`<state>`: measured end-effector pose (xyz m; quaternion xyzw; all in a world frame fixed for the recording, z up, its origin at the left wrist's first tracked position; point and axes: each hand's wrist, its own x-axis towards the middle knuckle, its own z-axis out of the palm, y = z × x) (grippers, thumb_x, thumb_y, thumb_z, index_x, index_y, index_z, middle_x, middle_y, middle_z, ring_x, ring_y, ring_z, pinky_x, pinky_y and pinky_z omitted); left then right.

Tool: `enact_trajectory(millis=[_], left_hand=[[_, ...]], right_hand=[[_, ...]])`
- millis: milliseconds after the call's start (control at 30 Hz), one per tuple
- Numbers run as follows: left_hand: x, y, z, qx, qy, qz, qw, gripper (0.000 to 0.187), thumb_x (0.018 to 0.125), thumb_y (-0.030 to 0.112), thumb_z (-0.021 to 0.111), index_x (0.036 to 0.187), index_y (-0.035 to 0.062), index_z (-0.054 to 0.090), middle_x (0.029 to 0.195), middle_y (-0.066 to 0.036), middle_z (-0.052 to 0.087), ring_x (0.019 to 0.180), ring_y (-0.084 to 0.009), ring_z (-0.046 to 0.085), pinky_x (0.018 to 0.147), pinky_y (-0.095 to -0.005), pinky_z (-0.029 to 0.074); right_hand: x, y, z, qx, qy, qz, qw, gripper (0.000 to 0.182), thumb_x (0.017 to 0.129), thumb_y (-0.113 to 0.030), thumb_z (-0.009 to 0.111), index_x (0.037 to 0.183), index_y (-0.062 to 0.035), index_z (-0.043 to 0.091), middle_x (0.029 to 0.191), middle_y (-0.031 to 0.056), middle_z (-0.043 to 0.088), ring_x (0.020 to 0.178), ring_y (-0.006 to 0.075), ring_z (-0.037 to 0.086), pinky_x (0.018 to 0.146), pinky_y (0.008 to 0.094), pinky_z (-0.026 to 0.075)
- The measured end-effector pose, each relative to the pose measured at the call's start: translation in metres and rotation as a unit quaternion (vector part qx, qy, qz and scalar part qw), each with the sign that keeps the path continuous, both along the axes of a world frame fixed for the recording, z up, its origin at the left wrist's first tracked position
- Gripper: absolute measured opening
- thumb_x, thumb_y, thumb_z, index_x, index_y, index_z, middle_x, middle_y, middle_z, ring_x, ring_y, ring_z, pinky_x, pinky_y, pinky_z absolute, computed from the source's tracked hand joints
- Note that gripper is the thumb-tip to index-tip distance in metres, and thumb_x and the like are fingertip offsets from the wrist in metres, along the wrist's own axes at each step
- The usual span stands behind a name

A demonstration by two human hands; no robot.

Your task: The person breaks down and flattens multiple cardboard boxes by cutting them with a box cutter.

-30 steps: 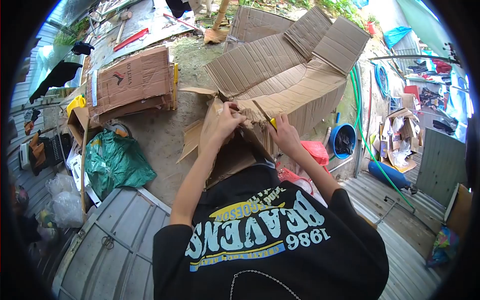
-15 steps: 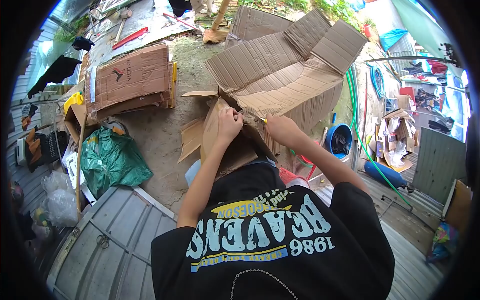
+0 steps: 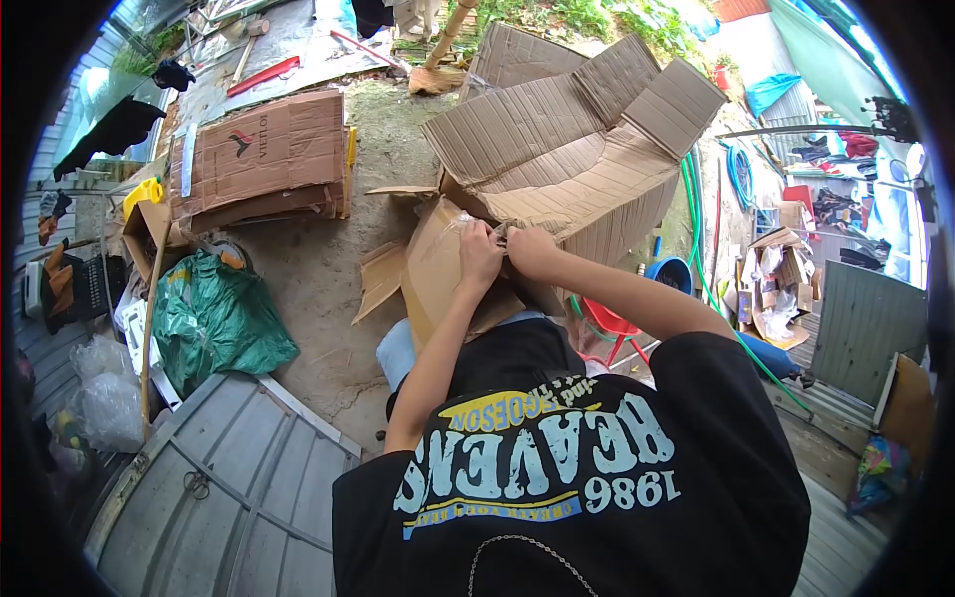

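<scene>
A brown cardboard box [image 3: 434, 261], with clear tape on it, stands tilted in front of my lap. My left hand [image 3: 480, 256] is closed on the upper edge of the box by the tape. Right beside it, nearly touching, is my right hand [image 3: 533, 253], closed in a fist at the same edge. Half a second ago a small yellow tool showed in this fist; now my fingers hide it. Behind my hands, a large opened-out cardboard sheet [image 3: 557, 164] with creased flaps leans over the box.
Flattened cartons [image 3: 264, 154] are stacked at the left, above a green plastic bag [image 3: 221, 313]. A red stool [image 3: 609, 318] and a blue bucket [image 3: 672, 274] stand at the right, by a green hose [image 3: 696, 229]. A grey metal panel [image 3: 234, 478] lies lower left.
My right hand has moved left, up against my left hand, and the yellow tool is no longer visible. My left hand still grips the box edge. The view has shifted slightly.
</scene>
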<state>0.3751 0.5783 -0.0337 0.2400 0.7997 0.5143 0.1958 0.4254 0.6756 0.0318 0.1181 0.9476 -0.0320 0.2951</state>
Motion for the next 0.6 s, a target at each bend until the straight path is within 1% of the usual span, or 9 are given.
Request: enact_trajectory(millis=[67,100,200,300,333,400,533,567,600], left_hand=[[-0.003,-0.001,0.001,0.002,-0.003,-0.001,1.0,0.005,0.071,0.002,0.051,0.07,-0.0021,0.049,0.077,-0.017,0.049,0.078,-0.0333,0.046,0.072,-0.0407,0.037],[-0.004,-0.002,0.002,0.003,-0.008,-0.002,1.0,0.005,0.071,0.002,0.052,0.07,-0.0021,0.05,0.077,-0.017,0.049,0.078,-0.0333,0.047,0.072,-0.0407,0.037],[-0.001,0.002,0.003,0.002,-0.021,0.0,1.0,0.005,0.07,0.002,0.053,0.07,-0.0017,0.05,0.077,-0.016,0.05,0.079,-0.0329,0.047,0.073,-0.0406,0.037],[0.002,-0.001,0.007,-0.011,-0.049,-0.005,0.999,0.005,0.069,0.001,0.054,0.067,-0.0012,0.051,0.077,-0.016,0.05,0.079,-0.0326,0.047,0.073,-0.0398,0.038],[0.0,-0.002,0.008,-0.018,-0.07,-0.005,0.997,0.005,0.069,0.001,0.054,0.066,-0.0012,0.051,0.078,-0.016,0.051,0.08,-0.0324,0.047,0.073,-0.0395,0.038],[-0.006,0.0,0.007,-0.014,-0.047,-0.006,0.999,0.005,0.069,0.001,0.054,0.066,-0.0015,0.051,0.076,-0.016,0.051,0.079,-0.0323,0.047,0.072,-0.0394,0.038],[-0.016,-0.009,0.002,0.006,-0.007,-0.039,0.999,0.004,0.07,0.002,0.053,0.068,-0.0019,0.052,0.071,-0.017,0.05,0.073,-0.0324,0.049,0.069,-0.0393,0.039],[-0.026,-0.017,0.012,0.038,0.006,-0.007,0.999,0.006,0.073,0.003,0.052,0.071,-0.002,0.053,0.071,-0.02,0.05,0.069,-0.0351,0.049,0.066,-0.0385,0.039],[-0.038,-0.027,0.01,0.037,0.008,-0.005,0.999,0.006,0.073,0.003,0.052,0.071,-0.002,0.053,0.071,-0.02,0.05,0.069,-0.0351,0.049,0.066,-0.0385,0.039]], right_hand=[[-0.005,0.015,0.013,-0.033,-0.056,0.044,0.997,0.021,0.078,-0.015,0.048,0.09,0.0023,0.05,0.076,0.0164,0.061,0.069,0.0284,0.062,0.056,0.0368,0.049],[-0.002,0.022,0.018,-0.051,-0.044,0.039,0.997,0.02,0.078,-0.014,0.047,0.089,0.0022,0.049,0.077,0.0168,0.061,0.071,0.0286,0.062,0.058,0.0368,0.049],[0.007,0.023,0.048,-0.029,-0.049,0.049,0.997,0.019,0.078,-0.013,0.047,0.089,0.0014,0.049,0.077,0.0168,0.061,0.071,0.0284,0.062,0.059,0.037,0.049],[0.015,0.01,0.053,-0.019,-0.083,0.057,0.995,0.017,0.078,-0.012,0.047,0.088,0.0009,0.05,0.078,0.0167,0.061,0.072,0.0283,0.062,0.059,0.0376,0.049],[0.018,0.007,0.056,-0.021,-0.08,0.056,0.995,0.017,0.078,-0.012,0.047,0.088,0.0009,0.05,0.078,0.0167,0.061,0.072,0.0283,0.062,0.059,0.0376,0.049],[0.026,0.006,0.061,0.0,-0.074,0.001,0.997,0.018,0.078,-0.014,0.047,0.087,0.0002,0.054,0.079,0.0133,0.062,0.074,0.026,0.062,0.064,0.035,0.049],[0.042,0.009,0.003,0.002,-0.027,-0.03,0.999,0.015,0.078,-0.012,0.045,0.084,-0.0003,0.052,0.076,0.018,0.061,0.071,0.0285,0.062,0.06,0.0375,0.049],[0.059,0.015,-0.016,0.014,-0.025,-0.016,0.999,0.015,0.078,-0.012,0.044,0.085,-0.0007,0.052,0.075,0.0183,0.061,0.07,0.0285,0.062,0.06,0.0374,0.049],[0.071,0.021,-0.031,0.028,-0.022,0.003,0.999,0.016,0.078,-0.013,0.044,0.085,-0.0012,0.052,0.074,0.0187,0.061,0.069,0.0285,0.062,0.059,0.0374,0.049]])
